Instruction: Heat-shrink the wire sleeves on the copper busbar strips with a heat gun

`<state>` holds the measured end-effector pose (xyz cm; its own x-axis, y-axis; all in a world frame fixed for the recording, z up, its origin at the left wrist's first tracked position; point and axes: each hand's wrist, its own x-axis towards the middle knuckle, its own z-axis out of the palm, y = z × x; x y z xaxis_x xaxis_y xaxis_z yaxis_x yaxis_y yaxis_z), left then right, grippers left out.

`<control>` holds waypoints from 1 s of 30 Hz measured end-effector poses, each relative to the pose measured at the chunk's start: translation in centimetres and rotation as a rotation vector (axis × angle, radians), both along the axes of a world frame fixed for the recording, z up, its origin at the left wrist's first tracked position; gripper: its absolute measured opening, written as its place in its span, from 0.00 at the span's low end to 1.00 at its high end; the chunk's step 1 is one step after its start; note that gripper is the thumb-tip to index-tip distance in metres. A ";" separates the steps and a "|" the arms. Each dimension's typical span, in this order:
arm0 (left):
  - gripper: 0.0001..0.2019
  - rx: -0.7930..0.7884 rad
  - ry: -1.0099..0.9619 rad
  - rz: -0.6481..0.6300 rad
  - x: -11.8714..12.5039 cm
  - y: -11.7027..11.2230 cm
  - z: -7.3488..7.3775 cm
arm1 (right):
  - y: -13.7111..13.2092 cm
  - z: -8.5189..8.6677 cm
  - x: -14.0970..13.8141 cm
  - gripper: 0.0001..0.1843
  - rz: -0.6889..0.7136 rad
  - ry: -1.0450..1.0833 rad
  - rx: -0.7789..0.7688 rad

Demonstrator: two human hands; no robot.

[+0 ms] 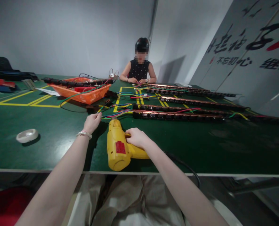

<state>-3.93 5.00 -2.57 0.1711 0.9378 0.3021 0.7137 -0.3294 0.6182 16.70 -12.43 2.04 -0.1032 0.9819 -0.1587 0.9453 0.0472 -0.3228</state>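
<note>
My right hand (137, 137) is closed around the handle of a yellow heat gun (117, 138), whose nozzle points away from me at a bundle of coloured wires (121, 113). At the ends of those wires, my left hand (92, 123) pinches a yellow-green wire (103, 108) between its fingertips. The wires run out of a long dark bar-shaped assembly (177, 115) with copper-coloured strips along it. Several similar bars lie behind it, side by side. What exactly sits at the wire's tip is too small to make out.
An orange basket (89, 96) holding dark parts stands at the back left. A white oval dish-like object (27, 135) lies on the green table (59, 125). A black cord (186, 166) hangs over the front edge. Across the table sits a person (139, 67).
</note>
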 end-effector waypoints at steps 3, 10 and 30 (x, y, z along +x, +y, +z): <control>0.26 0.006 0.016 -0.001 0.1 0.0 0.0 | 0.4 0.0 -2.1 0.14 0.055 -0.003 0.015; 0.26 0.018 -0.007 -0.035 -0.1 0.1 0.2 | 1.0 0.1 -4.2 0.14 0.128 -0.001 0.036; 0.22 0.033 -0.008 -0.067 -0.2 -0.4 0.1 | 0.9 0.3 2.1 0.14 0.016 0.029 0.014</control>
